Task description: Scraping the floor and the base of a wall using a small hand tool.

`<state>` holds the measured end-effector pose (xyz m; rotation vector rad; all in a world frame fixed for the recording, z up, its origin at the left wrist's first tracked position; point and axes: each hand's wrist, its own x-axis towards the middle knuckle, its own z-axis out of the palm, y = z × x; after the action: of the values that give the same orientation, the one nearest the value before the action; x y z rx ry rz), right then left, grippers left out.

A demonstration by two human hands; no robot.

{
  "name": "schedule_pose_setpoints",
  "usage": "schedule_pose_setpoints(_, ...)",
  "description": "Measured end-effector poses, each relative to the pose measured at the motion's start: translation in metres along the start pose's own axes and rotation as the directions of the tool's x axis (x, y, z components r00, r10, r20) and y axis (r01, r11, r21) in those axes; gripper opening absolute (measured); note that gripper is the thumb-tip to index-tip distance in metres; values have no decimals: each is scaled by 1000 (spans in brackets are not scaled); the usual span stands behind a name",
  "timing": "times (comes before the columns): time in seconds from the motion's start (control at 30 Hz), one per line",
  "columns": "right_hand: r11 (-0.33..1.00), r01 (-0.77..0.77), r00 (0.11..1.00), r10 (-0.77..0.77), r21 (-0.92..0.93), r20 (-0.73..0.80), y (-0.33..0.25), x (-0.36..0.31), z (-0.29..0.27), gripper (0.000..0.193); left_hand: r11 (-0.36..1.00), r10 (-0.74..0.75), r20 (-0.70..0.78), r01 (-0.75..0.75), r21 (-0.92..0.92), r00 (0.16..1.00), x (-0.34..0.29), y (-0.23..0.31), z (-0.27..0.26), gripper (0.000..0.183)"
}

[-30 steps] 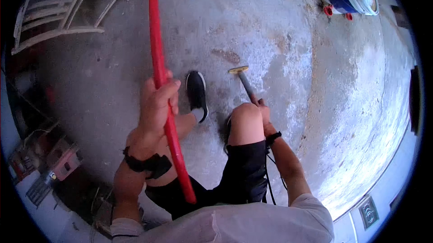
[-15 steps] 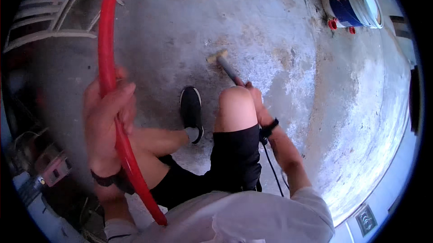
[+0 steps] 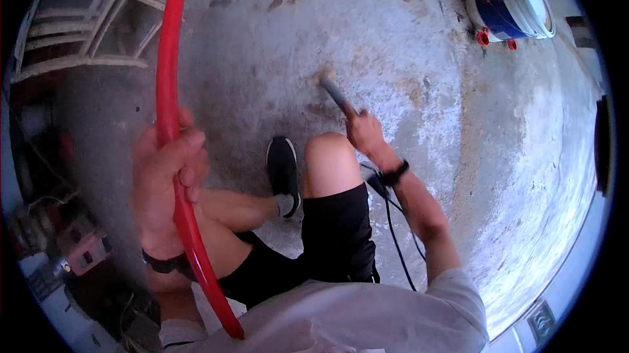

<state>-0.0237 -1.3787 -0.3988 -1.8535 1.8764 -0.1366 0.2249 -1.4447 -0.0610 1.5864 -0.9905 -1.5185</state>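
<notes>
The red tube (image 3: 168, 71) is clasped in the curled left grip (image 3: 162, 179), long axis running fore-and-aft; to its right — shaft angled forward-left — the hammer (image 3: 337, 95) is held by the wrapped right grip (image 3: 365, 133).

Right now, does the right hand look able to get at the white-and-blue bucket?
Probably not: the right hand is closed around the hammer, and the bucket stands across a stretch of floor, apparently out of reach.

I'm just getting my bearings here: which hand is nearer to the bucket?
Right. The right hand, gripping a hammer, is below and left of the bucket in the picture; the left hand, around the red tube, is much farther left.
</notes>
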Motion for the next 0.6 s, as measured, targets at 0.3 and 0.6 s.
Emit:
schedule_pose_setpoints(0.3,873,-482,869,488,79,-80,68,-129,-10,49,998,-4,68,8,-59,998,12,-2,7,22)
schedule_pose_setpoints(0.6,837,-506,792,547,208,-272,105,-157,7,48,987,0,76,12,-160,997,34,-4,21,16)
